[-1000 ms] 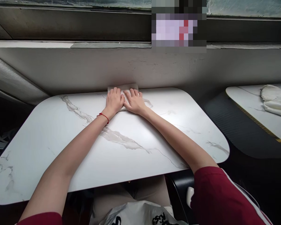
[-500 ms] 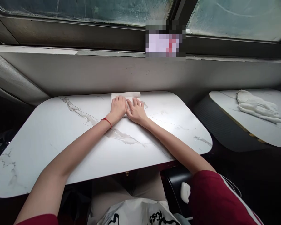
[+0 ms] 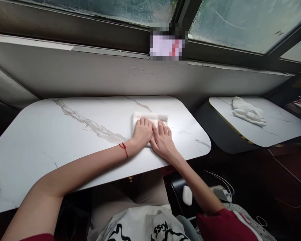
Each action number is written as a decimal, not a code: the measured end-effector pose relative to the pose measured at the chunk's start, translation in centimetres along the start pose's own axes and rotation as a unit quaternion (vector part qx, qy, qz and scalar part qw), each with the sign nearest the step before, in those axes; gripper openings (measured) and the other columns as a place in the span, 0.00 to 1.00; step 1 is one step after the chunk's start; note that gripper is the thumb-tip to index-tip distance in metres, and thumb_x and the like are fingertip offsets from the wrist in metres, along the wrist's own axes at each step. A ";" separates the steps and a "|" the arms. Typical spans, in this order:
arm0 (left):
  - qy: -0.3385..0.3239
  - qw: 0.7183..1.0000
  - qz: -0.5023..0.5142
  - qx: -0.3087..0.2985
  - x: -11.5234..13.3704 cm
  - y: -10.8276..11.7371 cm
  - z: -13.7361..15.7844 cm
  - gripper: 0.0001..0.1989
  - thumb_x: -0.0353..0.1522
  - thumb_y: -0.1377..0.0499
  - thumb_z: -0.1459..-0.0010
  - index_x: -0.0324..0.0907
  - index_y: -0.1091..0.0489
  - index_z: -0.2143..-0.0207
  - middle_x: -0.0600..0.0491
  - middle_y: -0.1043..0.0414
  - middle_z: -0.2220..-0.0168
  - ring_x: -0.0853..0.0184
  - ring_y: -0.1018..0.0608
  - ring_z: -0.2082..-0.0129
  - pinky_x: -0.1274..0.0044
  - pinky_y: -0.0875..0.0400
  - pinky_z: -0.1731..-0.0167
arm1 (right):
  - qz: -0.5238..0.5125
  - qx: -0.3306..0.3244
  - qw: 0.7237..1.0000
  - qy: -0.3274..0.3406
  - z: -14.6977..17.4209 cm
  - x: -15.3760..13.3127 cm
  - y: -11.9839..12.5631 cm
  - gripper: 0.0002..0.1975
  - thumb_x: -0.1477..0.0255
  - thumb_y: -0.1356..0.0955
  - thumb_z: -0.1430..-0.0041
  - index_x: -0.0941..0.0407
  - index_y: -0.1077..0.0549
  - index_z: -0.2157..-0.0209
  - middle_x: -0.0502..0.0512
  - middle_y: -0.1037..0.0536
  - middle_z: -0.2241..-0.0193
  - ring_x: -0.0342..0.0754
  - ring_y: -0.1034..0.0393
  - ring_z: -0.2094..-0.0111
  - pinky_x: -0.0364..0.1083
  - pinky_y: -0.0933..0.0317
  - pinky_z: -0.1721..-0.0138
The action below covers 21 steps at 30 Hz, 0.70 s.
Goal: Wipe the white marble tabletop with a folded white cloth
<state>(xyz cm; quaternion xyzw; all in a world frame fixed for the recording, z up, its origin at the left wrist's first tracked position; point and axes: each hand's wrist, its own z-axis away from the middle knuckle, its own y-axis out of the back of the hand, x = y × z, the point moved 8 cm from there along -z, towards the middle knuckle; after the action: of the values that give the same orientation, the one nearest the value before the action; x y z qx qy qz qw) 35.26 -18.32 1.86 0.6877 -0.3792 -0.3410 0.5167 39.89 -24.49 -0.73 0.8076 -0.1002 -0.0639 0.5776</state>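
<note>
A folded white cloth (image 3: 149, 116) lies flat on the white marble-patterned table (image 3: 35, 144), right of its middle. My left hand (image 3: 142, 132) rests palm down on the cloth, its fingers stretched out over it; a red string bracelet circles that wrist. Close against it, my right hand (image 3: 163, 142) also presses flat on the cloth, fingers extended and slightly apart. The thumb side of the right hand touches the left hand. Both palms hide the middle and near part of the cloth.
A second marble-patterned table (image 3: 271, 134) stands to the right, with a crumpled white cloth (image 3: 249, 112) on it. A wall (image 3: 102, 75) and windows run behind. Below the near edge are a white rounded case (image 3: 187, 195) and white cables (image 3: 222, 179).
Both hands have slid the cloth to the right and nearer to me across the table. The view has also shifted to the right, showing more of the second table.
</note>
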 end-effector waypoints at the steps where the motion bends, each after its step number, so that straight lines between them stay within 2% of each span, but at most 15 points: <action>1: -0.012 1.000 0.005 0.005 0.7 0.0 0.3 0.20 0.24 0.54 0.35 0.27 0.30 0.47 0.31 0.28 0.49 0.47 0.28 0.47 0.63 0.33 0.52 | 0.000 0.006 1.000 -0.009 0.9 0.1 0.4 0.30 0.64 0.45 0.30 0.64 0.43 0.33 0.75 0.41 0.35 0.65 0.49 0.34 0.64 0.51 0.37; 5: -0.063 0.997 0.024 0.034 2.6 0.3 1.1 0.19 0.28 0.52 0.34 0.29 0.30 0.46 0.33 0.28 0.47 0.48 0.28 0.46 0.64 0.33 0.50 | -0.003 0.037 0.997 -0.074 3.9 0.1 1.6 0.29 0.65 0.46 0.30 0.61 0.42 0.33 0.74 0.40 0.35 0.64 0.48 0.33 0.65 0.49 0.37; 8: -0.122 0.991 0.032 0.033 3.7 0.3 1.6 0.18 0.29 0.52 0.33 0.28 0.31 0.48 0.34 0.28 0.47 0.50 0.28 0.45 0.66 0.34 0.48 | 0.012 0.060 0.988 -0.142 5.7 -0.5 2.5 0.28 0.66 0.45 0.31 0.61 0.41 0.33 0.75 0.39 0.36 0.66 0.47 0.34 0.66 0.48 0.39; 11: -0.184 0.981 0.063 0.029 4.5 0.4 2.0 0.17 0.30 0.53 0.33 0.30 0.30 0.50 0.36 0.27 0.48 0.51 0.27 0.45 0.66 0.34 0.47 | 0.022 0.080 0.980 -0.179 7.1 -1.3 3.2 0.30 0.67 0.46 0.31 0.60 0.45 0.30 0.78 0.38 0.37 0.70 0.45 0.35 0.70 0.46 0.41; 14: -0.221 0.969 0.106 0.043 4.9 0.7 2.3 0.16 0.32 0.53 0.33 0.33 0.30 0.52 0.36 0.28 0.48 0.52 0.28 0.45 0.65 0.34 0.46 | 0.027 0.083 0.980 -0.177 8.2 -1.5 3.6 0.31 0.68 0.46 0.31 0.61 0.47 0.30 0.80 0.38 0.38 0.73 0.44 0.36 0.71 0.45 0.44; 17: -0.242 0.955 0.162 0.052 4.8 0.7 2.5 0.18 0.35 0.51 0.34 0.33 0.31 0.49 0.35 0.29 0.45 0.51 0.28 0.43 0.64 0.34 0.44 | 0.027 0.063 0.986 -0.150 8.7 -0.8 3.6 0.29 0.67 0.47 0.31 0.62 0.41 0.33 0.79 0.38 0.39 0.71 0.44 0.37 0.68 0.45 0.43; 21: -0.252 0.943 0.210 0.060 4.0 0.4 2.3 0.25 0.39 0.49 0.35 0.30 0.34 0.43 0.34 0.33 0.40 0.51 0.30 0.40 0.63 0.37 0.39 | 0.040 0.036 0.992 -0.116 8.2 0.5 3.3 0.29 0.65 0.47 0.30 0.66 0.37 0.36 0.80 0.39 0.39 0.70 0.45 0.37 0.66 0.45 0.42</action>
<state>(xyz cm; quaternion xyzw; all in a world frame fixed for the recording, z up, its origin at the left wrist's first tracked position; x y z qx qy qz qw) 35.15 -22.94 1.37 0.5135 -0.6526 -0.3636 0.4221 38.30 -33.19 -0.26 0.8105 -0.2009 -0.1306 0.5345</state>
